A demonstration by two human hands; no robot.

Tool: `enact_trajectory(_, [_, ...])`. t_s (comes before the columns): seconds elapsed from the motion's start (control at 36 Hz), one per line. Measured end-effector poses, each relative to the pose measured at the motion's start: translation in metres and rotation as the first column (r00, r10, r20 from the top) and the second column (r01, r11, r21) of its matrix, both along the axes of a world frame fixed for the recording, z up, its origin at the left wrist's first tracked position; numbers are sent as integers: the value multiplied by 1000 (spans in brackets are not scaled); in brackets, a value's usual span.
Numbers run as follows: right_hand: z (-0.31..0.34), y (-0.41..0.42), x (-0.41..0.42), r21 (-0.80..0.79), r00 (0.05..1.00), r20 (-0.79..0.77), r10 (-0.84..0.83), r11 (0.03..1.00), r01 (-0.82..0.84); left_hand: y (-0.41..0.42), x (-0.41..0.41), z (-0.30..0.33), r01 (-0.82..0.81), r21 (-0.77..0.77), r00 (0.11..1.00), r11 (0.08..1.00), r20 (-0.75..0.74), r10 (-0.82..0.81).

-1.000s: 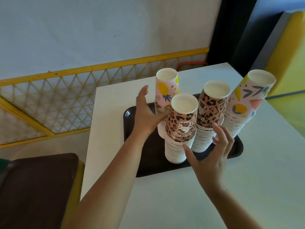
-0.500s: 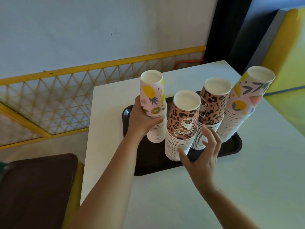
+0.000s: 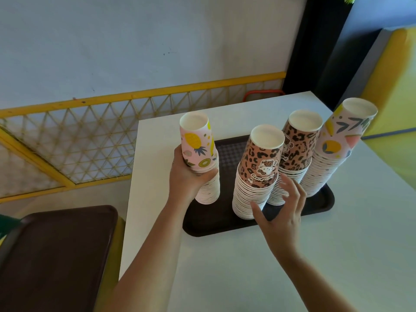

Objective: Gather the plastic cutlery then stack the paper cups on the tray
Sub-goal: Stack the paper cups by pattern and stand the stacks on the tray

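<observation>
Nearest the camera, the right hand [image 3: 279,212] hangs with fingers spread, gripping nothing, its fingertips just beside the front leopard-print cup stack [image 3: 256,174] and the one behind; contact is too close to call. That front stack stands upside down on the dark brown tray [image 3: 211,224], its top cup carrying a cartoon cat face and inverted lettering that looks like "hello kitty". To the left, the left hand [image 3: 186,176] is clamped around the pink fruit-print cup stack [image 3: 199,158], pineapple and kiwi on show, tilted, its lower end at the tray's left side. Further back stands the second leopard-print cup stack [image 3: 295,152], writing too small to read, and far right the leaning pink stack with leaves and lemons [image 3: 333,149]. The tray sits on the white table [image 3: 247,266]; a yellow lattice railing [image 3: 90,136] runs beyond
</observation>
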State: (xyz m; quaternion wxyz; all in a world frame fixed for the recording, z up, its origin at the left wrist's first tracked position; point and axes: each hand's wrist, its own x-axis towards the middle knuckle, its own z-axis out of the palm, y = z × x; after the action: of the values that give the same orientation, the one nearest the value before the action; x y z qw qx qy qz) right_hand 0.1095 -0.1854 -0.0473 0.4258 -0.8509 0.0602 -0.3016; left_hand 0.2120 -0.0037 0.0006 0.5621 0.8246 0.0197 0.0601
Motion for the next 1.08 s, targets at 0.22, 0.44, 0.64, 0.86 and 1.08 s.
enact_trajectory(0.22, [20,-34,-2,101,988,34,-152,984,148,-17,-82,8,-265,61,898,962,380,224])
enact_trajectory(0.44, [33,-83,36,135,956,-223,-193,965,226,-53,-86,-7,94,76,979,993,175,-106])
enact_trajectory(0.64, [49,-64,47,256,975,-222,17,966,41,-30,-79,-4,109,-9,975,994,197,-105])
enact_trajectory(0.86, [39,-38,51,292,975,-223,-14,953,80,-9,-74,-7,9,-72,973,997,233,8])
enact_trajectory(1.08, [33,-48,31,295,973,-229,32,955,38,-28,-65,-5,-37,-126,974,991,215,64])
